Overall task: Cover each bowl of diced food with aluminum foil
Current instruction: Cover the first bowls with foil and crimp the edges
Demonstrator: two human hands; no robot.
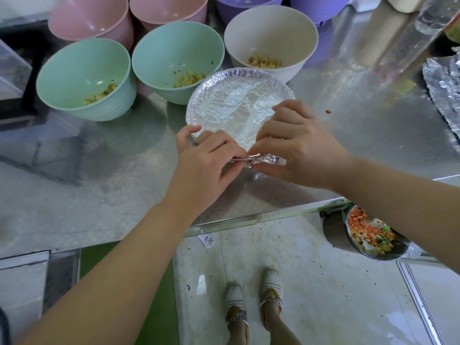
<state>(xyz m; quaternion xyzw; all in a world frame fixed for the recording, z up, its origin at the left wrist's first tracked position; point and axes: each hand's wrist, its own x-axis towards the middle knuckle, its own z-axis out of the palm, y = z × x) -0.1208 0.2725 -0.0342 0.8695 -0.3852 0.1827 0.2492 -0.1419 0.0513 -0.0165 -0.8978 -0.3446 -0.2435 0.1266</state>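
A bowl covered with crinkled aluminum foil [231, 105] stands at the middle of the steel table. My left hand [206, 160] and my right hand [296, 150] both pinch a bunched fold of that foil at the bowl's near rim. Behind it stand two green bowls [82, 78] [174, 56] and a white bowl [271, 38], each open with diced yellow food at the bottom.
Pink bowls [92, 18] and purple bowls [246, 6] line the back. A loose foil sheet [443, 90] lies at the right edge, with a clear roll [408, 38] beside it. A metal bowl of mixed scraps [368, 232] sits below the table's front edge [224, 220].
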